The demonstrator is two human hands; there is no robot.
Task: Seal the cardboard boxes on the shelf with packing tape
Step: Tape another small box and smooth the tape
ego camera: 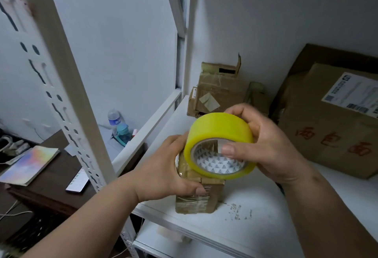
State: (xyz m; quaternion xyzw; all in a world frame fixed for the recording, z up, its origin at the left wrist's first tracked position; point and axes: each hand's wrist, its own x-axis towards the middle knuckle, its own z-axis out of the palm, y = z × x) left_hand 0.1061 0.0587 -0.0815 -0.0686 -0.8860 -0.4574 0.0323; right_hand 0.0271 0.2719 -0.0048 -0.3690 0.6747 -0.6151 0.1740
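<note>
A small taped cardboard box point(201, 197) stands near the front edge of the white shelf point(255, 223). My left hand point(167, 167) grips its left side, thumb across the front face. Just above the box my right hand point(272, 145) holds a roll of yellow packing tape point(219, 135), thumb inside the core and fingers curled over the top. Most of the box's top is hidden behind the roll. Further back stand a worn small box point(216, 92) and, on the right, a large box point(331, 126) with a shipping label and red characters.
A white perforated upright point(61, 85) of the rack runs down the left. Beyond it sits a dark desk point(51, 178) with a colourful notebook point(30, 165), a phone and cables. Bottles point(118, 124) stand by the wall. A lower shelf point(184, 243) shows beneath.
</note>
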